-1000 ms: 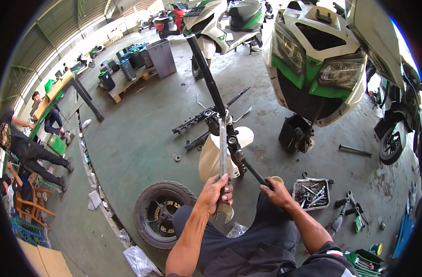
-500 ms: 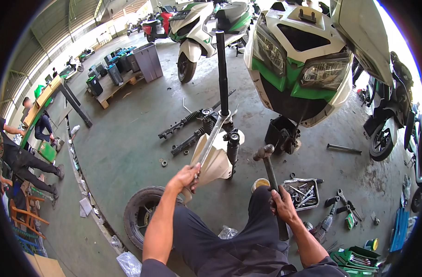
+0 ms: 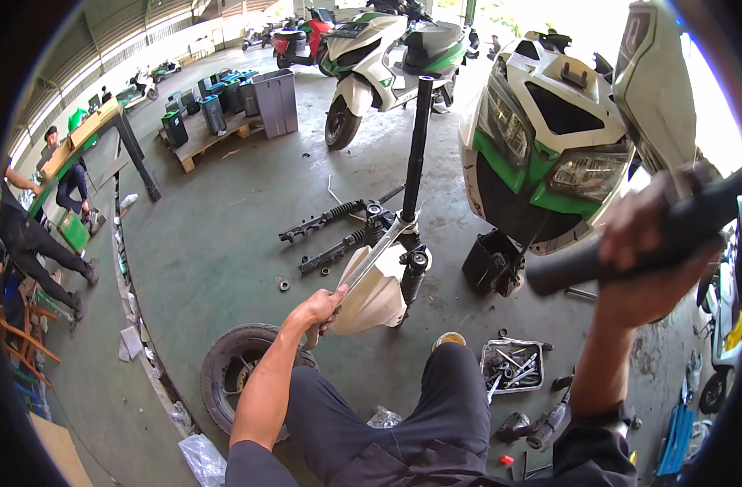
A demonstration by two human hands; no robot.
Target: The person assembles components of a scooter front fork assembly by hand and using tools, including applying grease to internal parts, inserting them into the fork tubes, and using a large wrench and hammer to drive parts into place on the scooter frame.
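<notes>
My left hand is closed around the near end of a long metal wrench. The wrench's far end sits at the base of an upright black steering stem. That stem rises from a front fork assembly with a white fender and a black shock absorber. My right hand, blurred, is raised at the right and wrapped around the dark handle of a hammer. The handle's butt points left, and the hammer's head cannot be made out.
A wheel with tyre lies by my left leg. Removed shock absorbers are beyond the fender. A tray of tools is near my right knee. A white and green scooter front stands ahead right. People are at the far left.
My right hand has swung the hammer up and to the right, from beside my right knee to near the scooter front. My left hand still grips the wrench at the stem's base. The view has shifted slightly.
</notes>
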